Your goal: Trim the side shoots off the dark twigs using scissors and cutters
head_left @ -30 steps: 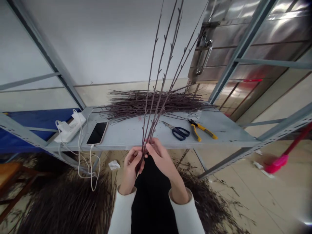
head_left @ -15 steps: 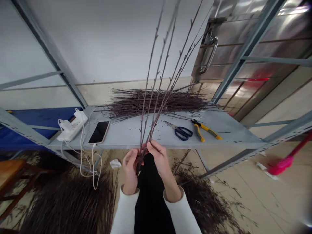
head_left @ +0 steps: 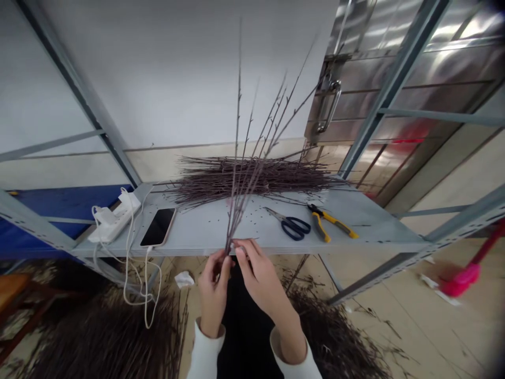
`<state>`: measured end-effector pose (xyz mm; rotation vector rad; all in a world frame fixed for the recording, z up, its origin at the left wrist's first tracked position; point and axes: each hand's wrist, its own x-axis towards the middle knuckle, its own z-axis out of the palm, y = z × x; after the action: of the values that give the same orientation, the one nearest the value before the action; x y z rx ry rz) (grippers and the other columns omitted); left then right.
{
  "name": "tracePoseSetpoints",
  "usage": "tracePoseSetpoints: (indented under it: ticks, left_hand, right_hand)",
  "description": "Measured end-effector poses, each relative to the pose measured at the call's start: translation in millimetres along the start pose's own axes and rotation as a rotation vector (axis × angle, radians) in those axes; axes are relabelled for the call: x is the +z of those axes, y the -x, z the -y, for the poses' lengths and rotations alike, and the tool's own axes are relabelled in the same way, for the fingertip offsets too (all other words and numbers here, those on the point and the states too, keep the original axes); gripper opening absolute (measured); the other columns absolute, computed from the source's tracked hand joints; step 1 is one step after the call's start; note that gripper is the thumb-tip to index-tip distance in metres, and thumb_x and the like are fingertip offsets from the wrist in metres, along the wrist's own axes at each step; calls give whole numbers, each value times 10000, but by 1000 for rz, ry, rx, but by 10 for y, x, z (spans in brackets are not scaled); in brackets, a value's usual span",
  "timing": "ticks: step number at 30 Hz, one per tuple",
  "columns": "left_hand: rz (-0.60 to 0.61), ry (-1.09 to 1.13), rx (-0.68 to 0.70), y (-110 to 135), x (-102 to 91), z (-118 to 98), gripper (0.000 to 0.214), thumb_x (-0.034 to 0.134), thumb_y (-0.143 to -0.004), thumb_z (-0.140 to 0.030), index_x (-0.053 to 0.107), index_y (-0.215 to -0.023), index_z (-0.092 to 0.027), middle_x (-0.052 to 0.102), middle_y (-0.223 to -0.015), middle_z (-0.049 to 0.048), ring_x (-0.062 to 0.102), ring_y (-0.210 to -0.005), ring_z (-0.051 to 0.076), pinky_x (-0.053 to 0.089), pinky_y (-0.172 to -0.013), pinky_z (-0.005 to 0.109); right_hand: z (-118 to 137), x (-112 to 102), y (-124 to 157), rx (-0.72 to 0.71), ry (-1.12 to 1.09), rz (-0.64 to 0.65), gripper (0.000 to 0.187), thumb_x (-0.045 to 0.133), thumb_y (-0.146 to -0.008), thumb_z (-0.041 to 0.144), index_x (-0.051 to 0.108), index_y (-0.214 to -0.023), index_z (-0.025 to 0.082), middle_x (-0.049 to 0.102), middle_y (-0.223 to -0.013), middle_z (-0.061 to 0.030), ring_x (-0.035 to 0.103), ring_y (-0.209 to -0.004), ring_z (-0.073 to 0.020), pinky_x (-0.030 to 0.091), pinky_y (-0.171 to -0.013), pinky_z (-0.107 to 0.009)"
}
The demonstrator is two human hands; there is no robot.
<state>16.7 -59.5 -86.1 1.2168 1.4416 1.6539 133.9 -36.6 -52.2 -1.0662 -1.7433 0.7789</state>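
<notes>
The thin bare twigs (head_left: 240, 202) fan up and away over the metal shelf (head_left: 197, 234), their lower ends clamped in one grip between the left hand (head_left: 213, 295) and right hand (head_left: 260, 284).

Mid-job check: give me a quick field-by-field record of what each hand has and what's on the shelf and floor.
Left hand: grips the lower ends of an upright bunch of thin bare twigs
Right hand: fingers on the same bunch, beside the left hand
Shelf: grey metal shelf
On shelf: pile of twigs, blue-handled scissors, yellow-handled pliers, smartphone, white power strip
Floor: heaps of twigs on both sides of the person
</notes>
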Motion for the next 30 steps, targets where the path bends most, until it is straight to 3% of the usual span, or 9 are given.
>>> tracePoseSetpoints:
  ticks: [2, 5, 8, 11, 14, 18, 25, 30]
  left_hand:
    - [-18, -93, 12, 6, -33, 18, 261, 547, -864, -405, 652, -913, -171, 583, -633, -13, 490, -523, 104, 397, -510, 210]
    - [20, -110, -27, 5, -49, 28, 325, 484, -890, -445, 644, -838, -168, 524, -545, -39, 401, -436, 81, 331, -436, 196]
    - [41, -37, -98, -9, -46, 27, 366, 489, -863, -506, 605, -766, -172, 480, -477, -62, 335, -367, 70, 262, -364, 187]
    - [71, -7, -141, -28, -56, 18, 399, 512, -832, -539, 543, -652, -184, 427, -414, -77, 290, -321, 63, 212, -329, 184]
    - [65, -62, -100, -36, -75, 11, 438, 525, -818, -547, 508, -566, -189, 425, -397, -66, 318, -328, 70, 238, -344, 189]
    - [-29, -174, -57, -14, -51, 31, 414, 544, -801, -552, 616, -626, -184, 478, -418, -44, 391, -361, 100, 294, -372, 209]
    - [-143, -193, -104, 26, 46, 53, 400, 535, -805, -551, 662, -784, -172, 529, -477, -35, 432, -401, 116, 345, -410, 219]
    - [-107, -115, -165, 24, 22, 65, 424, 549, -778, -587, 631, -753, -172, 449, -445, -61, 362, -366, 96, 284, -359, 205]
  right_hand:
    - [-49, -12, -13, 69, -77, 25, 292, 341, -962, 384, 506, -1145, 227, 584, -1144, -76, 554, -1031, -192, 415, -923, -333]
    - [-132, 37, -45, 202, -241, 19, 356, 379, -939, 440, 480, -1194, 213, 583, -1162, -83, 582, -960, -178, 438, -906, -342]
    - [-156, 161, -82, 242, -508, 49, 377, 402, -920, 474, 523, -1147, 200, 634, -998, -58, 601, -820, -152, 480, -817, -316]
    - [-131, 317, -108, 260, -703, -18, 325, 522, -856, 478, 576, -1017, 201, 640, -845, -23, 585, -686, -128, 494, -668, -268]
    - [-115, 436, -111, 269, -687, -145, 252, 598, -813, 434, 598, -904, 199, 644, -802, -18, 595, -698, -133, 484, -630, -248]
    - [-139, 501, -95, 295, -574, -227, 218, 574, -831, 398, 583, -870, 183, 643, -735, -21, 591, -681, -142, 480, -621, -255]
    - [-172, 545, -97, 301, -560, -270, 220, 535, -852, 419, 549, -863, 200, 612, -687, 1, 588, -634, -140, 453, -522, -233]
    - [-176, 598, -88, 296, -586, -317, 234, 564, -829, 432, 533, -854, 202, 608, -668, 6, 594, -610, -142, 468, -527, -242]
